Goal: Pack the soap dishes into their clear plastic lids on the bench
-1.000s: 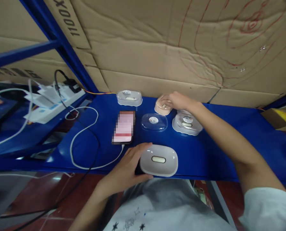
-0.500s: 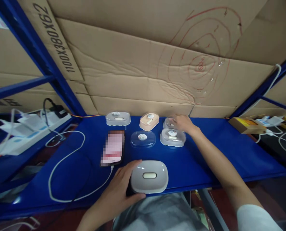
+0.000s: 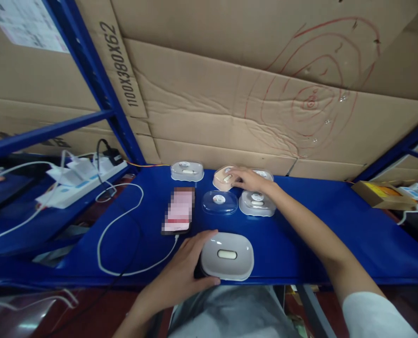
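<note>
My left hand [image 3: 189, 263] is closed around the left end of a glossy grey oval case [image 3: 214, 267] with a cream bar in its top, at the table's front edge. My right hand [image 3: 247, 179] reaches to the back row, its fingers and thumb against the right end of a peach-coloured case [image 3: 220, 180] under a clear cover. Behind that hand a clear-covered case [image 3: 265, 174] is partly hidden. Nearer, below my right wrist, sits a grey case [image 3: 256, 210] with a clear cover. To its left lies a clear cover [image 3: 214, 206] with a round label.
Another covered grey case [image 3: 187, 172] stands at the back left. A phone [image 3: 178, 211] with a white cable [image 3: 101, 239] lies on the blue table [image 3: 310, 197]. Beyond are a power strip [image 3: 75, 188] and a small cardboard box [image 3: 377, 195]. Cardboard walls the back.
My right hand has moved left from the back-right case to the peach-coloured one. My left hand keeps hold of the grey case. The camera view has shifted slightly.
</note>
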Action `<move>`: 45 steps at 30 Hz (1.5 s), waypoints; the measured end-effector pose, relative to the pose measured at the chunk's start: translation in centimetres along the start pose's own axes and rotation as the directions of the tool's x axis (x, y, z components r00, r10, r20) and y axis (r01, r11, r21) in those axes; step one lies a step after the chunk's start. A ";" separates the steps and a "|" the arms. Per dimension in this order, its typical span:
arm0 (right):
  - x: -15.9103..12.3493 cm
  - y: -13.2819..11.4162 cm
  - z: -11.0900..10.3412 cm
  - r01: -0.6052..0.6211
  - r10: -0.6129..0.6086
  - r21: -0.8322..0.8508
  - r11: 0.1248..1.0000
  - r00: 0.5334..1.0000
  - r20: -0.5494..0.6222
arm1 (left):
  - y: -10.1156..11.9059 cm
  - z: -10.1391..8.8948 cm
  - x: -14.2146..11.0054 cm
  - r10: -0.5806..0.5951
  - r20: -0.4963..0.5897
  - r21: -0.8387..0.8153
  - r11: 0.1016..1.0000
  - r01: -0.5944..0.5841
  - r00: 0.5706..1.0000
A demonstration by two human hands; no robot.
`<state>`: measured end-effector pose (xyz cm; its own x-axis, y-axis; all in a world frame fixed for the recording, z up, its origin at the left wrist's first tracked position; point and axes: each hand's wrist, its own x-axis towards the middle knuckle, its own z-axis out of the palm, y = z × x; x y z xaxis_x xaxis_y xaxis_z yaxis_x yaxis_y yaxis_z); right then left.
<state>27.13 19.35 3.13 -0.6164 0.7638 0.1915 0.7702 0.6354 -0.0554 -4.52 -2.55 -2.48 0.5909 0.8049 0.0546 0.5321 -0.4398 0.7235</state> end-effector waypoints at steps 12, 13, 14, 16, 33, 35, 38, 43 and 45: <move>-7.8 -3.2 -1.1 -0.282 0.271 -0.089 0.955 0.956 -0.116 | 0.5 0.2 0.2 0.015 -0.002 -0.001 1.000 -0.015 1.000; -9.3 -2.7 -0.8 -0.338 0.324 -0.098 0.936 0.937 -0.133 | 0.6 0.2 0.2 0.014 -0.007 -0.003 1.000 -0.014 1.000; -10.2 -2.0 -0.5 -0.373 0.358 -0.100 0.922 0.923 -0.140 | 0.7 0.2 0.3 0.015 -0.013 -0.003 1.000 -0.015 1.000; -10.9 -0.9 0.0 -0.408 0.392 -0.087 0.909 0.906 -0.159 | 0.8 0.2 0.3 0.015 -0.026 -0.003 1.000 -0.015 1.000; -16.3 -16.3 1.5 0.263 -0.259 0.271 0.926 0.965 -0.054 | 0.4 1.1 0.1 0.070 -0.179 -0.209 0.972 -0.108 0.981; -16.0 -15.8 1.6 0.289 -0.275 0.299 0.910 0.957 -0.090 | -0.1 1.1 0.0 0.060 -0.188 -0.234 0.967 -0.104 0.980; -15.7 -15.7 1.8 0.328 -0.292 0.322 0.888 0.944 -0.155 | -0.5 1.2 -0.2 0.050 -0.195 -0.261 0.960 -0.101 0.979; -15.5 -15.6 2.1 0.353 -0.278 0.367 0.861 0.929 -0.244 | -0.4 1.1 -0.1 0.037 -0.160 -0.250 0.965 -0.077 0.986; -15.5 -15.2 1.9 0.339 -0.246 0.394 0.854 0.932 -0.268 | -0.3 1.0 -0.3 0.028 -0.141 -0.211 0.976 -0.057 0.990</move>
<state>24.68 -1.94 -0.86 -0.7200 0.5247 0.4543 0.3844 0.8465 -0.3684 -4.21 -3.04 -3.40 0.5140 0.8405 0.1710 0.3573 -0.3911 0.8482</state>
